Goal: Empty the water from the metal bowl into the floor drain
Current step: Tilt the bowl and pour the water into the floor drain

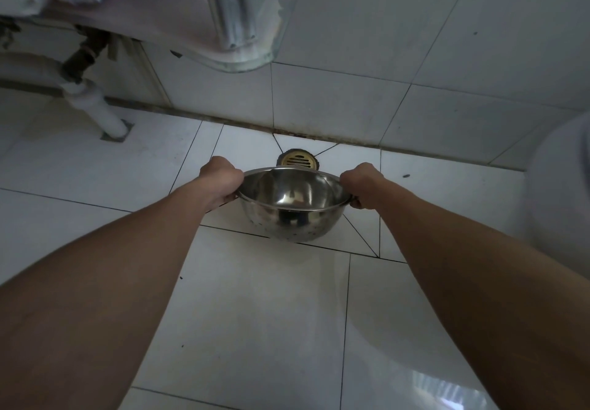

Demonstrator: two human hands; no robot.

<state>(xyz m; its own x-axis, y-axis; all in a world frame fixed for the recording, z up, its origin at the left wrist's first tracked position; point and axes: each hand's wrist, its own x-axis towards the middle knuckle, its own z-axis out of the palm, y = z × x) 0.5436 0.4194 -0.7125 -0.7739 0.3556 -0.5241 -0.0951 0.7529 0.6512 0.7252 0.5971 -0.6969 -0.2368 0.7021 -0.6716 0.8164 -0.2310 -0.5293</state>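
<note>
Metal bowl [292,203]: sitting at the centre of the frame, being held above the floor by its rim on both sides, its mouth tipping toward the camera; whether water is lying inside cannot be told from the shiny interior.
Left hand [220,180]: gripping the left edge of the rim, its fingers [234,175] curling closed over the lip.
Right hand [362,183]: gripping the right edge of the rim, its fingers pressing together around the lip, thumb tucking under.
Floor drain [298,161]: a round brass grate showing just above the bowl's far rim in the frame, sitting at the foot of the wall; its lower part is being hidden by the bowl.
Floor [271,314]: glossy white tiles filling the lower half of the frame, dark grout lines converging on the drain.
Wall [351,58]: white tiles across the upper right, a stained joint running along its base.
White pipe [95,106]: slanting down into the floor at the left of the frame, well apart from the drain.
Glass edge [249,26]: a curved panel with a metal frame hanging at the top centre.
White rounded object [562,186]: bulging in at the right edge, blurred, kind unclear.
</note>
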